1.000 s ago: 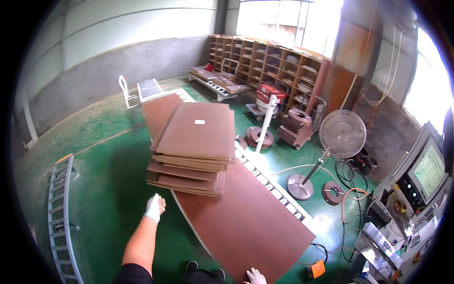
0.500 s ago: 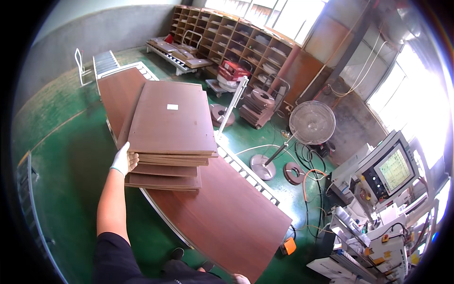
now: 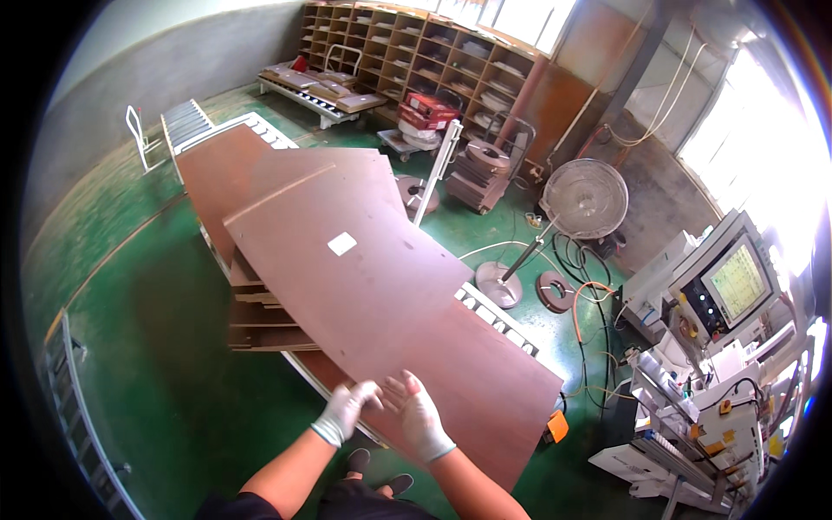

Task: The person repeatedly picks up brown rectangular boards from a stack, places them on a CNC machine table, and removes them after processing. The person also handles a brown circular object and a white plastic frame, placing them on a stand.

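Note:
A brown panel [image 3: 373,247] with a white label [image 3: 341,243] lies askew, turned over the top of a stack of similar panels [image 3: 260,324]. Its near end reaches out over a large brown board [image 3: 485,368] on the roller conveyor. My left hand [image 3: 345,410], in a white glove, is just below the panel's near corner with fingers loosely bent toward the right. Close beside it, my gloved right hand [image 3: 420,418] has its fingers apart, palm toward the left. Neither hand visibly grips the panel; whether the fingertips touch it is hard to tell.
White conveyor rollers [image 3: 498,319] run along the board's far side. A floor fan [image 3: 586,199] stands beyond, near edging coils [image 3: 555,292] and hoses. At right is a machine with a screen [image 3: 738,282]. A blue metal frame [image 3: 82,416] stands at left, shelving [image 3: 416,48] behind.
The labelled top panel has turned and shifted toward me and to the right. My left hand has left the stack's left edge; my right hand has come up beside it.

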### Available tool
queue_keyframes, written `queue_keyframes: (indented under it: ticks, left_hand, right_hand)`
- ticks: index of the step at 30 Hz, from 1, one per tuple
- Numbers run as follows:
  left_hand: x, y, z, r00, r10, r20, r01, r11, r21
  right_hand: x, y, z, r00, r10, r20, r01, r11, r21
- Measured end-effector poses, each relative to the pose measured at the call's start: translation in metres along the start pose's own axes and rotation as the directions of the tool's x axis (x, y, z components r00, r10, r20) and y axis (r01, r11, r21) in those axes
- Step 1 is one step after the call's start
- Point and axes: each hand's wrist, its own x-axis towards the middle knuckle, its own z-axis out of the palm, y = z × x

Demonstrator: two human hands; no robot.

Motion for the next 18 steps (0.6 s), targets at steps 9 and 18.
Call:
queue_keyframes:
  ticks: [9,18]
  left_hand:
    - [-0.048,0.01,-0.087,0.977,-0.162,-0.141,0.059,0.833,-0.55]
    - [-0.123,-0.023,0.002,0.99,-0.131,-0.057,0.078,0.831,-0.551]
  right_hand:
    - [-0.094,0.023,-0.054,0.926,-0.071,-0.371,0.068,0.997,-0.021]
    - [-0.233,-0.029,-0.231,0.765,-0.302,-0.569,0.069,0.916,-0.394]
